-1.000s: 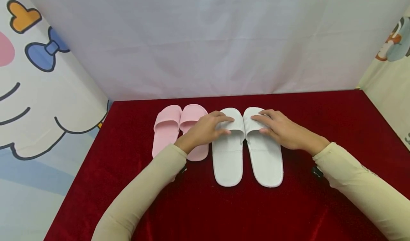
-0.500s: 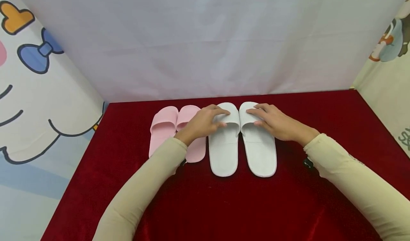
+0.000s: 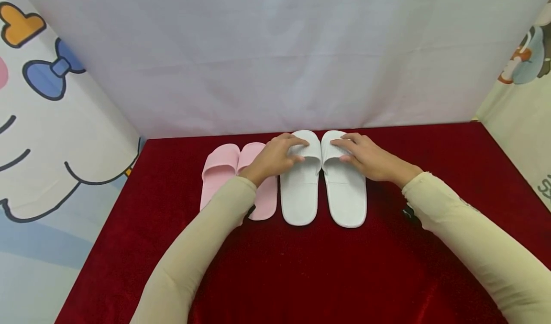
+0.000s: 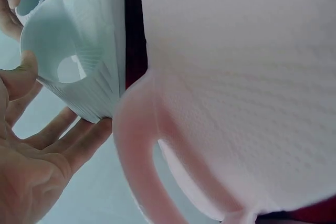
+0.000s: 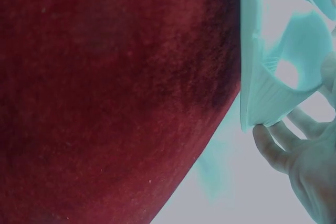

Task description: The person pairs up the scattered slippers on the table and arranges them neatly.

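A pair of white slippers lies side by side on red cloth, their ribbed straps toward the far edge. On the left white slipper [image 3: 300,200], my left hand [image 3: 273,159] spans the strap, its thumb at the strap's opening and its fingers reaching toward the toe end. My right hand [image 3: 373,160] holds the right white slipper [image 3: 347,202] in the same way. In the left wrist view the fingers [image 4: 86,142] touch the slipper's toe side. In the right wrist view the fingertips [image 5: 262,134] meet the toe edge. Both soles stay flat.
Close to the left stands a pair of pink slippers [image 3: 221,158], partly hidden by my left hand and sleeve. The red cloth [image 3: 301,276] covers the table. A white curtain [image 3: 275,51] rises along the far edge, with printed cloths at both sides.
Both white slippers have slid away from me toward the far edge, my hands moving with them. Their toes now sit farther back than the pink slippers' toes. The head view shifted slightly.
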### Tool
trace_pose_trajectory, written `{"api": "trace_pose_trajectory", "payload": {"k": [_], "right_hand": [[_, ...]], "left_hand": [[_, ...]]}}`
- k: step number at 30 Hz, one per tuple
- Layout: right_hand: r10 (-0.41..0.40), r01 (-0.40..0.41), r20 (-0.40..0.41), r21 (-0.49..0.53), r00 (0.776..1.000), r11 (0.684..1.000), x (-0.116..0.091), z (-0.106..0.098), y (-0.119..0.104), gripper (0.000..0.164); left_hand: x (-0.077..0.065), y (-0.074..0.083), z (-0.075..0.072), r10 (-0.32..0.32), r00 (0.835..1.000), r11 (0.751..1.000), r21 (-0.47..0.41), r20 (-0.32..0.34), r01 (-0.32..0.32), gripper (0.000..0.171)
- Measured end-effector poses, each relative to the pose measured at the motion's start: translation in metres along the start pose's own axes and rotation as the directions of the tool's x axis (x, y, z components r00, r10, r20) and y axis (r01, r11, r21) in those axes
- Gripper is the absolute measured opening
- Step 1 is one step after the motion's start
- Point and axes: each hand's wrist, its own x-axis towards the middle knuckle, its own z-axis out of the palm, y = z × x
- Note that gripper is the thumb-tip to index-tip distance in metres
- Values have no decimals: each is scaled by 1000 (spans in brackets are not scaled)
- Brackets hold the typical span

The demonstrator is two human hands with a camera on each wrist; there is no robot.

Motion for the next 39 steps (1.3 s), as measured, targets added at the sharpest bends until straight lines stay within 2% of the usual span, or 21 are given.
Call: {"api": "trace_pose_trajectory", "payload": {"k": [9,16,21,25,34,39], "right_hand": [[34,-35,35,19,999,999,7,6,4,43],[70,-70,78,4,995,998,12,10,2,45],[104,-105,120,4,987,994,13,12,1,47],[108,-110,121,7,987,994,14,15,2,47],[118,-121,123,17,985,993,14,17,4,47],[147,-149,116,9,982,989,10,19,5,50]], "left_hand": [[5,-3,4,-83,996,996,-39,25,84,39],[3,-9,5,-96,995,993,-65,38,98,39],[1,-10,5,-126,990,988,-79,71,131,40],[0,-9,5,-145,985,985,-78,94,152,40],[0,-11,8,-143,984,984,-96,104,153,42],[-3,-13,8,-114,987,988,-93,113,124,49]]}}
